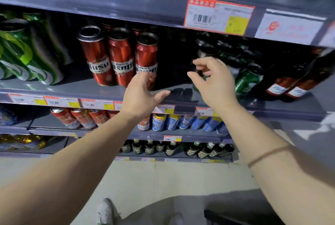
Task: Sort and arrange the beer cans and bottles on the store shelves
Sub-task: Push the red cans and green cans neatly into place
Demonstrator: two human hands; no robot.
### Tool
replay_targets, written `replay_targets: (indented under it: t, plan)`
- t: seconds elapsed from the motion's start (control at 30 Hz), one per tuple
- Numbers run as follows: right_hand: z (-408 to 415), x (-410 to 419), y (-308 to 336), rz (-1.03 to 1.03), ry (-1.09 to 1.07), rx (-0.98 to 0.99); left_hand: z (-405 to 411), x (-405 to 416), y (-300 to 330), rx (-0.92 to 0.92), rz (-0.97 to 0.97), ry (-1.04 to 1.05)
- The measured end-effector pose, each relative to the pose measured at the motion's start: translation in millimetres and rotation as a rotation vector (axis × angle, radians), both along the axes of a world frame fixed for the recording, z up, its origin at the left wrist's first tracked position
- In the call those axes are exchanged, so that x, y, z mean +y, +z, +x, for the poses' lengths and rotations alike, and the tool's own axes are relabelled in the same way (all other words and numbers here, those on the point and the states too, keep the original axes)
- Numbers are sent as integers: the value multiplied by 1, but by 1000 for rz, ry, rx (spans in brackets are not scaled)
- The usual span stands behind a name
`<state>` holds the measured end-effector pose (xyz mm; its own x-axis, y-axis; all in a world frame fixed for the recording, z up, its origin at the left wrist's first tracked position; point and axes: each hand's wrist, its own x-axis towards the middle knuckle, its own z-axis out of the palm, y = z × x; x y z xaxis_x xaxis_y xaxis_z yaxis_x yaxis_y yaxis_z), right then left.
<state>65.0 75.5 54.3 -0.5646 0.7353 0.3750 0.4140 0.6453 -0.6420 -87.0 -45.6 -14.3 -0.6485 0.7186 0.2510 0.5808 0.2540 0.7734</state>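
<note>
Three tall red beer cans (121, 56) stand in a row on the grey middle shelf (81, 88). My left hand (143, 94) hovers open just in front of the rightmost red can, fingers spread, holding nothing. My right hand (215, 81) is open too, fingers loosely curved, in front of a group of dark green cans (248, 78); part of that group is hidden behind it. A bare gap of shelf lies between the red cans and the green ones.
Green-and-white cans (30, 56) fill the shelf's left; dark bottles with red-white labels (293, 87) stand at the right. Lower shelves hold red cans (76, 117), blue cans (181, 121) and small bottles (172, 148). An orange price tag (217, 14) hangs on the shelf above.
</note>
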Motion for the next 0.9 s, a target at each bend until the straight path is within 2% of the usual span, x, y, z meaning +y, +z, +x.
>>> replay_targets:
  t: [0.2, 0.33, 0.5, 0.7, 0.9]
  plan:
    - [87, 50, 11, 103, -187, -87, 50, 58, -8, -139, -76, -135]
    - [111, 94, 15, 194, -322, -410, 64, 87, -16, -147, -148, -101]
    - [95, 132, 15, 128, -181, -633, 73, 115, -21, -116, -222, -60]
    - [73, 159, -4, 264, -77, -789, 77, 134, -30, 62, -346, 55]
    - [68, 174, -8, 338, -59, -797, 80, 136, -40, 118, -301, 144]
